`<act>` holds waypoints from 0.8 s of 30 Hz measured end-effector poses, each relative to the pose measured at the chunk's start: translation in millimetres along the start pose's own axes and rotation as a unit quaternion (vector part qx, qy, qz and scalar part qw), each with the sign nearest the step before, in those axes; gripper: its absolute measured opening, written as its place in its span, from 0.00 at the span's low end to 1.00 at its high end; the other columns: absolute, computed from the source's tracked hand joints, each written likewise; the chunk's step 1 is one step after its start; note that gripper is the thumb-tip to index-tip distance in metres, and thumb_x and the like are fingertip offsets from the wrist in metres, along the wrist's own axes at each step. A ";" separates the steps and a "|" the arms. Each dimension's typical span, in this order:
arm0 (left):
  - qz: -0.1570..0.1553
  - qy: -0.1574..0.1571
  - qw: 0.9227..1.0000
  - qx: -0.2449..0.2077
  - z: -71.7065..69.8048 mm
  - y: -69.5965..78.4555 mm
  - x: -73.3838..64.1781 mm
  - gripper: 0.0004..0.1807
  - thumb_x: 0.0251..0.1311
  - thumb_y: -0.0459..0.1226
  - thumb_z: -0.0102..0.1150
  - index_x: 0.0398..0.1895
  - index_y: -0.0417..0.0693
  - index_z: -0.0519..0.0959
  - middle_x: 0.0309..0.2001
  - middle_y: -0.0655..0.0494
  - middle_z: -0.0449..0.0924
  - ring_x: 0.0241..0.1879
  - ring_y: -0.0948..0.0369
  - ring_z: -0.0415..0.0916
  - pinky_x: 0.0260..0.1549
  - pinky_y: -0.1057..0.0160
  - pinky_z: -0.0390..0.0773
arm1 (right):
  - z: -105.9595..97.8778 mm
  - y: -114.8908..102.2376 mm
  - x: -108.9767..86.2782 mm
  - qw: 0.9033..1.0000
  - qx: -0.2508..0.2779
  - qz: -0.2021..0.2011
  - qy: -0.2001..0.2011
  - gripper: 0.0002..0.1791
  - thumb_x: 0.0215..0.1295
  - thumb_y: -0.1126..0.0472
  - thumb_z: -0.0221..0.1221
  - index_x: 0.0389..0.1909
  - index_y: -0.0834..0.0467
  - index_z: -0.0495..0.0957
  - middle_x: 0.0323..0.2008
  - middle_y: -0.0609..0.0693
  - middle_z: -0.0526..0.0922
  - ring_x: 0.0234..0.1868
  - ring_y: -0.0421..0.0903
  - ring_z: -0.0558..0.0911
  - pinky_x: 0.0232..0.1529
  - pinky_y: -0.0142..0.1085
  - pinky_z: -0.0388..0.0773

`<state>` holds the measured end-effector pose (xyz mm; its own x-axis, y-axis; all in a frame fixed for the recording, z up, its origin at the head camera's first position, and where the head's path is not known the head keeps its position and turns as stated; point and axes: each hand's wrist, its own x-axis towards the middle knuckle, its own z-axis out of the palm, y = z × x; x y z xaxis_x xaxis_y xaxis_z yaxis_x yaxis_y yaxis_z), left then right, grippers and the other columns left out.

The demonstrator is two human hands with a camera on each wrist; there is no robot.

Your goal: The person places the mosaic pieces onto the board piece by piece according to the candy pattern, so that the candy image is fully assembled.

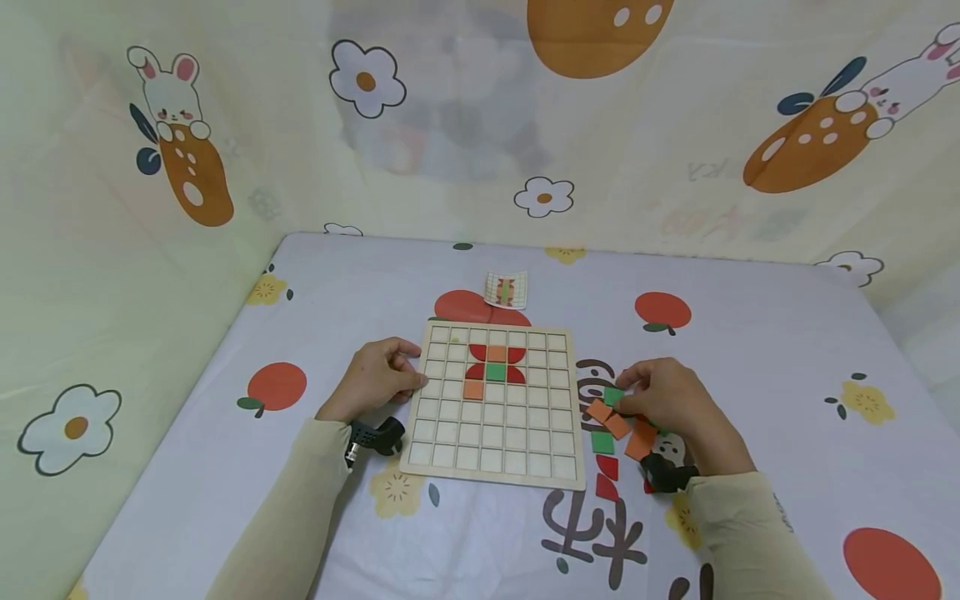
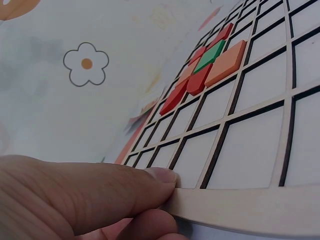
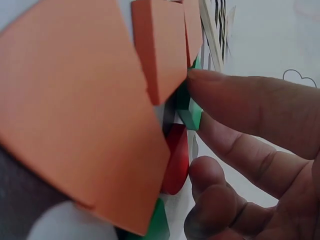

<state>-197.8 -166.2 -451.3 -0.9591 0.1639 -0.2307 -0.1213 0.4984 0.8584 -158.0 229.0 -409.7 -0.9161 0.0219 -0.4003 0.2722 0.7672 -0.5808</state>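
A wooden grid board (image 1: 491, 482) lies on the table. Red quarter-round-looking pieces (image 1: 477, 352), orange squares (image 1: 473, 389) and a green square (image 1: 496, 372) fill some cells in its upper middle. My left hand (image 1: 378, 377) grips the board's left edge; the left wrist view shows the thumb (image 2: 125, 187) on the frame and curled fingers below. Right of the board, my right hand (image 1: 671, 396) pinches a green square tile (image 3: 191, 112) between thumb and forefinger, at the top of a loose pile. Orange tiles (image 3: 80, 105) and a red piece (image 3: 176, 160) are close by.
A small pattern card (image 1: 506, 290) sits behind the board. Loose green (image 1: 602, 442) and red (image 1: 607, 486) pieces lie along the board's right side. Printed cloth covers the table, and a patterned curtain (image 1: 450, 150) hangs behind.
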 end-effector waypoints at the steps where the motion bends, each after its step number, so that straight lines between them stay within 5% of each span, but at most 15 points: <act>1: 0.000 0.000 1.000 -0.001 -0.1 0.0 0.1 0.24 0.60 0.32 0.74 0.59 0.38 0.78 0.33 0.50 0.82 0.25 0.60 0.79 0.27 0.65 0.81 | 0.2 0.2 0.7 1.000 -0.003 -0.001 0.000 0.19 0.60 0.61 0.70 0.51 0.64 0.83 0.34 0.56 0.76 0.37 0.52 0.75 0.30 0.39 0.76; 15: -0.004 -0.001 1.000 -0.006 -0.2 -0.6 0.6 0.24 0.60 0.32 0.74 0.59 0.39 0.79 0.33 0.50 0.82 0.25 0.60 0.79 0.27 0.65 0.82 | 3.6 0.4 0.9 0.999 0.016 -0.039 0.020 0.10 0.60 0.62 0.71 0.39 0.62 0.84 0.33 0.54 0.83 0.34 0.50 0.79 0.30 0.39 0.79; 24: -0.009 0.000 1.000 -0.004 0.1 0.4 0.1 0.24 0.60 0.32 0.74 0.59 0.39 0.79 0.34 0.50 0.82 0.26 0.60 0.79 0.27 0.65 0.81 | 7.6 -3.6 0.6 0.993 0.076 -0.089 0.017 0.09 0.68 0.64 0.64 0.46 0.63 0.84 0.34 0.53 0.85 0.32 0.48 0.84 0.34 0.39 0.81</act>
<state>-197.9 -165.9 -451.1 -0.9567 0.1559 -0.2456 -0.1396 0.4950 0.8576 -157.4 221.4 -413.2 -0.9625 -0.0811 -0.2589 0.1444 0.6549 -0.7418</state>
